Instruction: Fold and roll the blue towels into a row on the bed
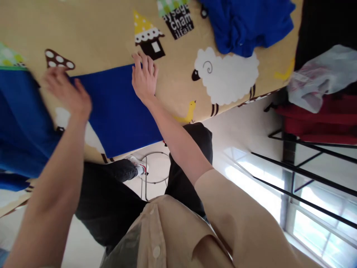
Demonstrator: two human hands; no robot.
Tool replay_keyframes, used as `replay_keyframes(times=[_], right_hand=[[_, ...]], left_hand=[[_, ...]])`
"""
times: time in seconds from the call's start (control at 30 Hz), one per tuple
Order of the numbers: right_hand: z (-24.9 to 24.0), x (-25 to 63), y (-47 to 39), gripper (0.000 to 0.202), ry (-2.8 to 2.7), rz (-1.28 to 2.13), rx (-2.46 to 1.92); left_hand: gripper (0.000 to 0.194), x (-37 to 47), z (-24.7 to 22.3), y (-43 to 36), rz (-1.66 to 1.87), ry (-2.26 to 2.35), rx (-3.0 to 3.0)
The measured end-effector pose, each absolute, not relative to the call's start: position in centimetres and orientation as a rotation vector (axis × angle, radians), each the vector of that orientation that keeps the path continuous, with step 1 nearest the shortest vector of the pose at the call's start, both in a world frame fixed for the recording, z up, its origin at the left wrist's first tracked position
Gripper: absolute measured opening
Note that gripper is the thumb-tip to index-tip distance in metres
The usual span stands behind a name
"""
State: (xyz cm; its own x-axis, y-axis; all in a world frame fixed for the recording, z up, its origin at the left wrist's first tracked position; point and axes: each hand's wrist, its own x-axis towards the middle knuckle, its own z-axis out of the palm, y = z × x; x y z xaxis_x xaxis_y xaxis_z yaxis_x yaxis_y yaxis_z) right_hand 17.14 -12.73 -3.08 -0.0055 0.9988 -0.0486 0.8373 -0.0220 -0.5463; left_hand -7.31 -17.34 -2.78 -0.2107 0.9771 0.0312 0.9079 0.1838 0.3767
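A blue piece of folded cloth (122, 108) lies flat on the patterned tablecloth (95, 29), its near edge close to the table's edge. At its far left corner is my left hand (68, 93), slightly blurred, with thumb and fingers apart. My right hand (145, 76) rests palm down at the far right corner, fingers spread and touching the cloth or the tablecloth beside it; neither hand grips anything. What lies beneath the palms is hidden.
A larger stack of blue cloth (22, 119) lies on the left. A crumpled blue cloth (248, 26) sits far right. Beyond the table's right edge are a clear plastic bag (320, 78), dark red fabric (320, 115) and a black metal rack (304, 171). A stool (155, 182) stands below.
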Motion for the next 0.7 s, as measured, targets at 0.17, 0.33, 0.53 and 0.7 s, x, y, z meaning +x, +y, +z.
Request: replay_keyframes(times=[0.17,0.33,0.53,0.7], right_hand=[[-3.8,15.8,-17.6,0.089,-2.355,0.743,-1.329],[-5.8,18.9,-15.7,0.09,-2.344,0.705,-1.341],[-4.6,20.5,-15.3,0.07,-2.116,0.672,-1.704],[-1.7,18.7,-25.8,0.057,-2.38,0.625,-1.601]], left_hand=[[0.065,-2.6,-3.2,-21.1,0.308,1.759,2.11],[0.087,-6.3,-7.0,-20.3,0.471,1.838,1.993],[0.075,-7.1,-4.0,-23.3,0.407,1.963,2.014],[0.071,-1.7,-1.8,-35.9,0.312,1.73,1.943]])
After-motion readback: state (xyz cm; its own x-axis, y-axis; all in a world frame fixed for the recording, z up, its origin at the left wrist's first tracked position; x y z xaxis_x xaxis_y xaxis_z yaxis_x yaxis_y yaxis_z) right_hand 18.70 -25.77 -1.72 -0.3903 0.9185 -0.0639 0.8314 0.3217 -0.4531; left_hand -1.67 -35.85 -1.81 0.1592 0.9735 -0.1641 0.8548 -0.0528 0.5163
